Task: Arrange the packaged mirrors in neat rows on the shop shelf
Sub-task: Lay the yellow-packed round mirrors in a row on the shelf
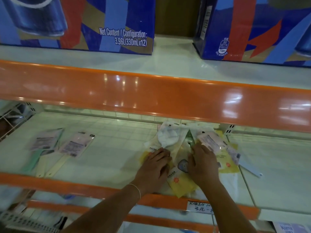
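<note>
Two hands flat on mirror pile (181,148) | left hand (155,167), right hand (202,163) grip apart | shelf (114,158)

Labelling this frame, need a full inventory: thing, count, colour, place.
drink cartons: two, blue with red, upper shelf, left and right.
shelf edge: orange, several tiers.
laid-out mirror packs: two, pinkish, cream and green handles, middle shelf left, side by side.
mirror pile: count unclear, white, yellow and pink packs, overlapping, middle shelf centre.
price label: one, white, handwritten, front edge below pile.
wire basket: one, white, far left.
left hand: flat on pile, thin bracelet at wrist.
right hand: flat on pile.
</note>
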The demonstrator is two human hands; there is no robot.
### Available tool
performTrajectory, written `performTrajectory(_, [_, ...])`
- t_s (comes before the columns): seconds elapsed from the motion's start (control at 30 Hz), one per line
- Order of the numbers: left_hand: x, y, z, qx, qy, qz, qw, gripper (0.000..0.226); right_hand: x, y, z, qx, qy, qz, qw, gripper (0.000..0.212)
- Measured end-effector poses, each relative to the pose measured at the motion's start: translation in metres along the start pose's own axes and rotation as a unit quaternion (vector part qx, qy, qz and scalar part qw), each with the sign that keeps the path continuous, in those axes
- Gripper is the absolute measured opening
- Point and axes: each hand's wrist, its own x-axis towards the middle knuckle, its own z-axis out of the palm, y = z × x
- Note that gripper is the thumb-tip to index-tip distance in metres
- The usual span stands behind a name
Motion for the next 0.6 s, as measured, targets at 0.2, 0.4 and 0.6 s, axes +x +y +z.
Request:
performTrajectory(0.2, [0.0,0.002,-0.003,-0.022,0.015,-0.01,1.0,0.045,-0.027,-0.009,-0.013,0.155,0.063,0.13,0.977,0.013])
performTrajectory(0.4, [-0.002,0.004,-0.008,-0.065,0.096,-0.037,0.993,0.036,-0.036,-0.019,-0.019,0.359,0.021,0.307,0.881,0.021])
performTrajectory(0.6, [-0.002,-0.003,-0.028,-0.141,0.13,-0.165,0.967,0.041,-0.046,-0.062,0.001,0.472,0.062,0.345,0.809,0.007])
